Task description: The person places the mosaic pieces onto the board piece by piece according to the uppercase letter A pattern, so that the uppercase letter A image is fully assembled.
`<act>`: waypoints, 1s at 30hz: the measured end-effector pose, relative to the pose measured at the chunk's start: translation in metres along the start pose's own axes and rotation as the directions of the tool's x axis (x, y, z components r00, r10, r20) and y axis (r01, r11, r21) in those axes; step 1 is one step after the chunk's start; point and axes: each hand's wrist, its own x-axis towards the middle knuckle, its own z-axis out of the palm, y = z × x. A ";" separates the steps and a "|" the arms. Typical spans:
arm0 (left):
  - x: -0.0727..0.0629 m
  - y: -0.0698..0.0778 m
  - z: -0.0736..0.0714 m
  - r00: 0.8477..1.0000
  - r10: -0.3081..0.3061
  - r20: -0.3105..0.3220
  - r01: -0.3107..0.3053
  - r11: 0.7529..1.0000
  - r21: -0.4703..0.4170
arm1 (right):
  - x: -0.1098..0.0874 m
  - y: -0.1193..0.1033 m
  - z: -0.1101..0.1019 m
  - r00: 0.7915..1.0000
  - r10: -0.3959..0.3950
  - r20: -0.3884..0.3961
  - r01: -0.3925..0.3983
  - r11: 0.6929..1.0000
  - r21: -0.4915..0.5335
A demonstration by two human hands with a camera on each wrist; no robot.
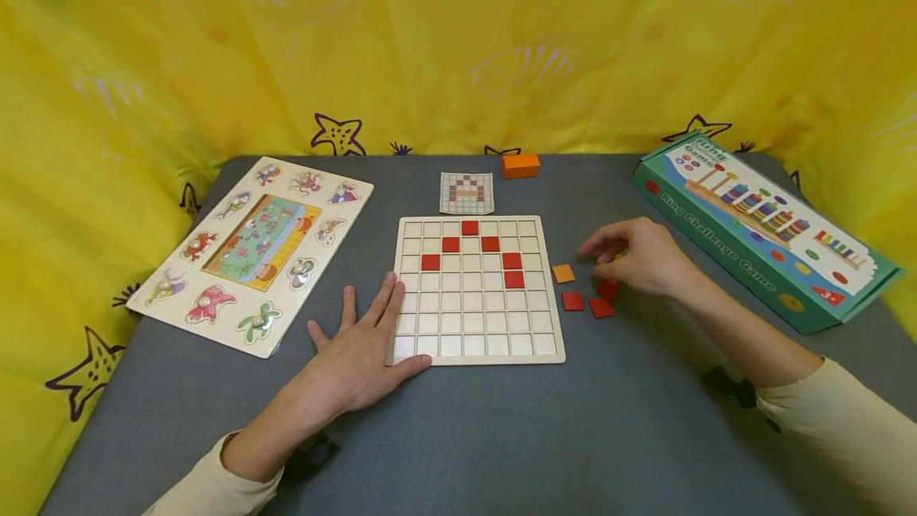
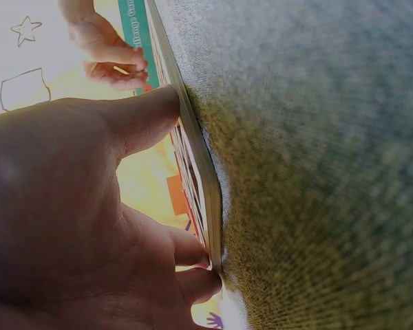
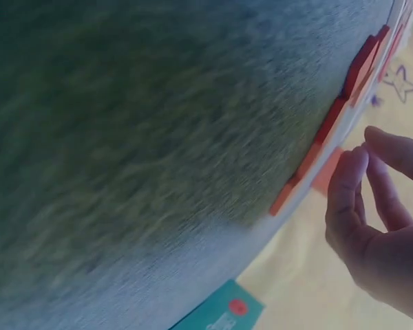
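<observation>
A wooden grid board lies mid-table with several red square tiles in its upper cells, forming a peak with a longer right side. My left hand rests along the board's left edge, fingers spread and thumb over the near left corner. In the left wrist view, the thumb presses on the board's rim. To the right of the board, my right hand hovers over loose tiles, fingers bent and thumb close to the fingertips. No tile shows between them. Beside it lie an orange tile and red tiles, one partly hidden.
Behind the board lies a pattern card with an orange block beside it. A wooden sea-animal puzzle takes up the left. On the right stands a green Ring Challenge Game box. Yellow cloth hangs around the table.
</observation>
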 end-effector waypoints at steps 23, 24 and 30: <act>0.000 0.000 0.000 1.000 -0.002 0.006 0.002 1.000 0.004 | -0.023 0.020 -0.001 0.995 0.012 0.099 -0.012 1.000 -0.005; 0.000 0.000 0.000 1.000 -0.002 0.006 0.002 1.000 0.004 | -0.023 0.020 -0.001 0.995 0.014 0.100 -0.013 1.000 -0.005; 0.000 0.000 0.000 1.000 -0.001 0.001 0.001 1.000 0.002 | -0.024 0.019 0.001 0.995 0.000 0.096 0.001 1.000 -0.012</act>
